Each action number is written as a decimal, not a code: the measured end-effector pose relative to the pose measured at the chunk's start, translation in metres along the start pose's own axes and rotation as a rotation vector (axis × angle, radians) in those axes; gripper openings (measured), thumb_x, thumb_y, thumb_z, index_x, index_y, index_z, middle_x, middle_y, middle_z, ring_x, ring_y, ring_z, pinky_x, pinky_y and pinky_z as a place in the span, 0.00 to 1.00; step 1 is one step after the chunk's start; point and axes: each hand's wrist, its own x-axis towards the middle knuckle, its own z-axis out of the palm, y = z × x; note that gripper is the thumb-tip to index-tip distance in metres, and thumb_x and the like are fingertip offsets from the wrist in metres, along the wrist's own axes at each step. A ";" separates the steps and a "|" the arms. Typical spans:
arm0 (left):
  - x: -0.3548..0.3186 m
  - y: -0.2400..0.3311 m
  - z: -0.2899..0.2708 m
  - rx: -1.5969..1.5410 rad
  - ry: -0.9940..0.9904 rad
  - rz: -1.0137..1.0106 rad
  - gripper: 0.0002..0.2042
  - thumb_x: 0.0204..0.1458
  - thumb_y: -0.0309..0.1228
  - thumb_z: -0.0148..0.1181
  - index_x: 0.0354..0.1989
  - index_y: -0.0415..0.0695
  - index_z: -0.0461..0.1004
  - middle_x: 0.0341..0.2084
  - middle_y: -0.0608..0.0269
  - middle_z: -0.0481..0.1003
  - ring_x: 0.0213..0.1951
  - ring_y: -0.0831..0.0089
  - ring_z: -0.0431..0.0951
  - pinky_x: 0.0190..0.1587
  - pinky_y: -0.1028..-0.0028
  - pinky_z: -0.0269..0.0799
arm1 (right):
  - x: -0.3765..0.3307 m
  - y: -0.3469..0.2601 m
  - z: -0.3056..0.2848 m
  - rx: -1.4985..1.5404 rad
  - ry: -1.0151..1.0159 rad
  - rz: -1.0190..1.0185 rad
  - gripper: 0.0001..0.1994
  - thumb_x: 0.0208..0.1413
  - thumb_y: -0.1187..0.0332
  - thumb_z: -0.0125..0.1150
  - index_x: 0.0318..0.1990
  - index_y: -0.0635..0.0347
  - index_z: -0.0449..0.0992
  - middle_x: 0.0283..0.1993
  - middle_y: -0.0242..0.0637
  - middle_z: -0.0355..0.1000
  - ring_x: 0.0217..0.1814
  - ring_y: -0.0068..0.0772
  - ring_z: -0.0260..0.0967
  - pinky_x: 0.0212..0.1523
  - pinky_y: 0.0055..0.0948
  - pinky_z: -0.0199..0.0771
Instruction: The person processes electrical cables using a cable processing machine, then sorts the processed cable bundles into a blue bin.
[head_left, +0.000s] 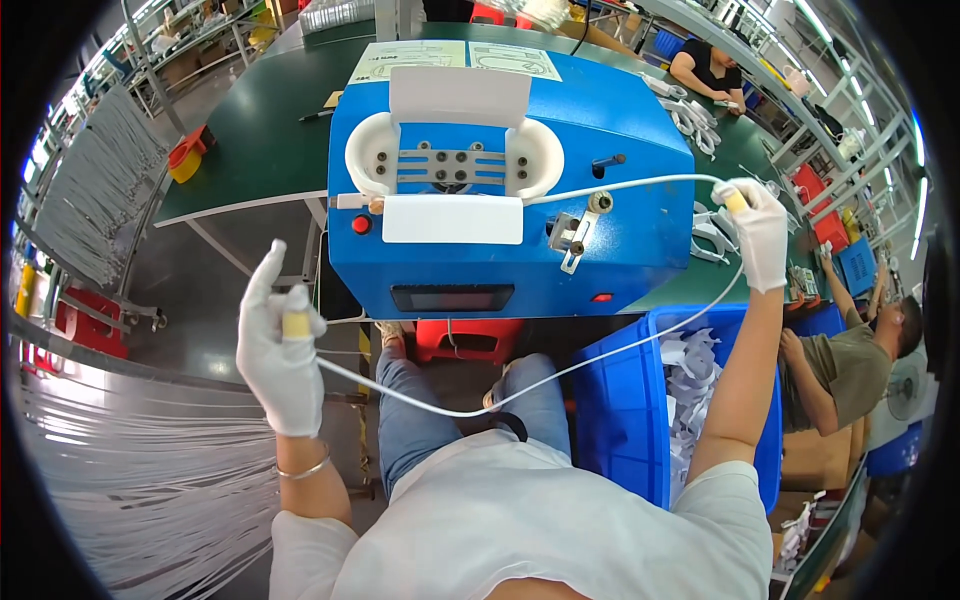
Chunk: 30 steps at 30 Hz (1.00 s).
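Observation:
A white cable (590, 366) hangs in a slack curve between my two hands, in front of my lap. My left hand (272, 370), in a white glove with yellow tape on a finger, pinches the cable at the left, its index finger pointing up. My right hand (760, 230), gloved and taped likewise, is closed on the cable near the right side of a blue machine (640, 150). From there the cable runs left to the machine's white winding fixture (540, 160). A white connector (348, 201) sticks out at the fixture's left side, beside a red button (361, 225).
Right of my legs stands a blue bin (625, 400) with white scraps. Bundled white cables (690, 115) lie on the green table (250, 140). White cables hang on racks (100, 190) at left. A red stool (470, 340) is under the machine; co-workers (860, 370) sit at right.

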 end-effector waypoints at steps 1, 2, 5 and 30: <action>-0.003 0.000 -0.002 -0.002 -0.001 -0.001 0.19 0.54 0.22 0.55 0.56 0.36 0.66 0.27 0.68 0.71 0.22 0.87 0.66 0.27 0.87 0.64 | -0.004 0.001 -0.004 -0.013 -0.002 0.031 0.07 0.55 0.68 0.57 0.30 0.61 0.77 0.25 0.24 0.69 0.25 0.11 0.56 0.26 0.15 0.55; -0.006 0.002 -0.004 -0.014 -0.030 -0.043 0.19 0.54 0.22 0.55 0.56 0.36 0.67 0.27 0.68 0.72 0.22 0.87 0.66 0.26 0.87 0.63 | -0.007 0.011 -0.005 0.005 0.006 -0.020 0.08 0.56 0.67 0.58 0.30 0.60 0.77 0.24 0.21 0.67 0.24 0.09 0.53 0.24 0.13 0.52; -0.014 0.003 -0.005 -0.063 -0.201 -0.160 0.15 0.55 0.22 0.54 0.52 0.36 0.70 0.28 0.68 0.73 0.23 0.86 0.67 0.27 0.86 0.64 | -0.017 0.013 -0.010 0.049 0.016 0.071 0.08 0.57 0.66 0.58 0.30 0.60 0.77 0.25 0.20 0.67 0.22 0.08 0.51 0.21 0.12 0.48; -0.120 -0.103 0.066 -0.015 -1.286 -0.542 0.16 0.53 0.28 0.57 0.51 0.38 0.71 0.44 0.56 0.75 0.47 0.71 0.76 0.52 0.73 0.68 | -0.037 -0.033 0.013 0.388 -0.321 0.211 0.11 0.51 0.65 0.62 0.26 0.65 0.74 0.20 0.29 0.67 0.10 0.13 0.55 0.11 0.14 0.51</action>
